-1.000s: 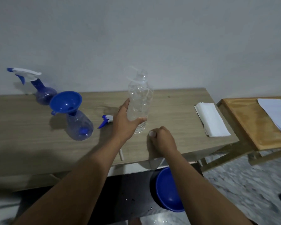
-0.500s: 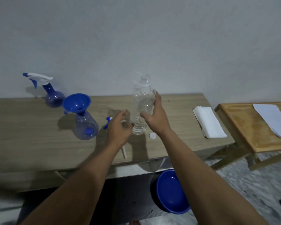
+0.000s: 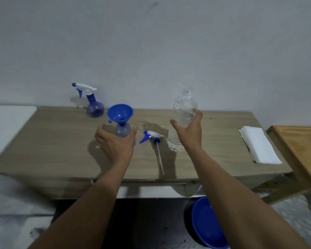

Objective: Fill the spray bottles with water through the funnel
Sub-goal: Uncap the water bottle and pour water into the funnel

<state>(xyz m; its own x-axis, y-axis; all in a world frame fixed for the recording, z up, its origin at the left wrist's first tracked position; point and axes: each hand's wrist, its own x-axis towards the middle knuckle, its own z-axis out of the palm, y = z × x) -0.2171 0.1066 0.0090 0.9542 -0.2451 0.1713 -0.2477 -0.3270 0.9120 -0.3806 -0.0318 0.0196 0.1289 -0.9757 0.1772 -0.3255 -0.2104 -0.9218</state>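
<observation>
A clear plastic water bottle [image 3: 184, 108] stands upright over the wooden table [image 3: 61, 141], uncapped, and my right hand [image 3: 188, 133] grips its middle from the near side. A blue funnel [image 3: 120, 113] sits in the neck of an open blue-tinted spray bottle [image 3: 123, 131]. My left hand [image 3: 115, 142] is spread in front of that bottle's base, thumb at its right side and fingers out to its left. The bottle's loose spray head [image 3: 152, 135], with its long tube, lies between my hands. A second spray bottle [image 3: 95, 108], with its head on, stands by the wall.
Folded white napkins [image 3: 258, 144] lie at the table's right end. A lower wooden side table [image 3: 302, 150] stands to the right. A blue basin [image 3: 206, 225] sits on the floor under the table's front edge. A white surface [image 3: 7, 123] adjoins on the left.
My left hand let go of the water bottle and moved left to the funnel bottle. My right hand came up from the table and took hold of the water bottle.
</observation>
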